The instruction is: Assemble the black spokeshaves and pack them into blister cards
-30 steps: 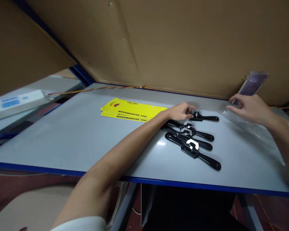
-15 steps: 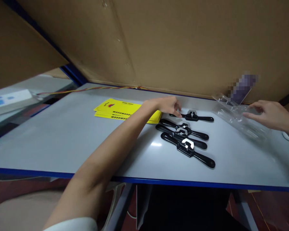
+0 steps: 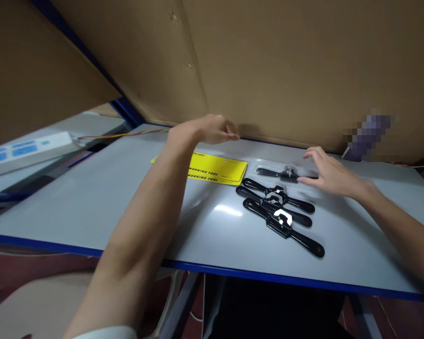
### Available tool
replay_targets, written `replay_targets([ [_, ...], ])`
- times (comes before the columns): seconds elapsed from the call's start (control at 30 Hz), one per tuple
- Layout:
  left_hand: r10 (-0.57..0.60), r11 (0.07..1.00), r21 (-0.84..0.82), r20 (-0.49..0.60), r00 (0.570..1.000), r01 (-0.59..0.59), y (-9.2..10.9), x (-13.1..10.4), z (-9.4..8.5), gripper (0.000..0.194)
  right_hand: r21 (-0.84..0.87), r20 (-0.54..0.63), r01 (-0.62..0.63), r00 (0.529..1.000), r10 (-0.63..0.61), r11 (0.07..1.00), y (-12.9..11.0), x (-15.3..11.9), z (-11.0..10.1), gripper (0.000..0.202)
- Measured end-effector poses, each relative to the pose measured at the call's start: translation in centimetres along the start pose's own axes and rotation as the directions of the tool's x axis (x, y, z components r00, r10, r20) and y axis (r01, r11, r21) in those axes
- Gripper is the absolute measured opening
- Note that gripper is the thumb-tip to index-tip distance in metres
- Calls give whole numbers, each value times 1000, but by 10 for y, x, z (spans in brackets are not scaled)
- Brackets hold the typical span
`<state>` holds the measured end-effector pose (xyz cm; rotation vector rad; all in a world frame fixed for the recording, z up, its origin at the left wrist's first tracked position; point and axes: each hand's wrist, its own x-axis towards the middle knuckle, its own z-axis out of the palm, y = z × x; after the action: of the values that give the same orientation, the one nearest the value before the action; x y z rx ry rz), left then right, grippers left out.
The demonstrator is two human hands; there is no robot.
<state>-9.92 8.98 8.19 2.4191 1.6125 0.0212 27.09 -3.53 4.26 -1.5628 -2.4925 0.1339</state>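
Observation:
Several black spokeshave-like tools with metal blades lie on the grey table. The nearest black tool [image 3: 279,225] rests lowest in the row. The farthest black tool [image 3: 288,176] has clear plastic packaging [image 3: 268,164] over or around it. My right hand [image 3: 325,172] is at the right end of that tool and plastic, thumb and fingers apart; whether it grips the plastic is hard to tell. Above the yellow printed cards [image 3: 219,170], my left hand [image 3: 219,129] hangs near the back edge with bent fingers, nothing visible in it.
A brown board wall [image 3: 268,70] rises behind the grey table [image 3: 74,202]. A purple blurred object [image 3: 367,136] leans at the back right. A white power strip [image 3: 31,150] is on the left with red and yellow wires. A chair [image 3: 45,301] stands below left.
My right hand has moved left with the clear plastic, which now lies at the farthest tool. My left hand has lifted off that tool, up and left. The view has shifted slightly.

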Motion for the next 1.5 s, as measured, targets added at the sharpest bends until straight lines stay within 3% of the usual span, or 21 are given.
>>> replay_targets([
  [0.1,61,998,-9,31,998,-61,19,2,6,54,-2,143,-14,990,14,1000,13,-10,2,85],
  [0.3,308,950,-14,187,933,-311,96,1,43,67,-152,241,27,970,10,988,17,-5,5,67],
  [0.4,350,920,127,159,923,-371,124,-8,58,59,-282,241,39,970,31,959,5,4,4,60],
  [0.5,386,876,271,103,917,-399,137,-13,67,51,-379,235,55,971,39,924,-3,6,3,56],
  [0.63,433,833,360,46,900,-420,141,-10,75,43,-402,168,19,984,53,915,-4,3,7,55],
  [0.83,501,824,318,-22,865,-469,129,1,77,42,-341,91,-32,994,67,939,7,-5,11,58],
  [0.93,548,830,182,-80,833,-528,116,7,67,36,-151,-74,-86,994,76,985,19,-10,12,47],
  [1.03,553,832,17,-111,826,-555,104,7,52,29,190,-307,-106,938,162,976,25,-16,17,27],
  [1.1,549,829,-108,-34,835,-549,98,4,42,27,482,-360,-98,884,298,871,22,-20,23,24],
  [1.17,552,823,-223,93,829,-523,94,0,35,30,732,-304,-88,846,439,676,17,-22,32,36],
  [1.27,545,827,-269,170,821,-493,91,-2,33,37,901,-207,-52,820,534,430,11,-22,45,54],
  [1.37,507,853,-181,57,860,-490,90,4,40,40,933,-202,-17,802,562,360,8,-21,52,56],
  [1.5,489,869,-76,-26,872,-489,88,16,53,35,948,-179,-32,771,612,317,6,-21,53,49],
])
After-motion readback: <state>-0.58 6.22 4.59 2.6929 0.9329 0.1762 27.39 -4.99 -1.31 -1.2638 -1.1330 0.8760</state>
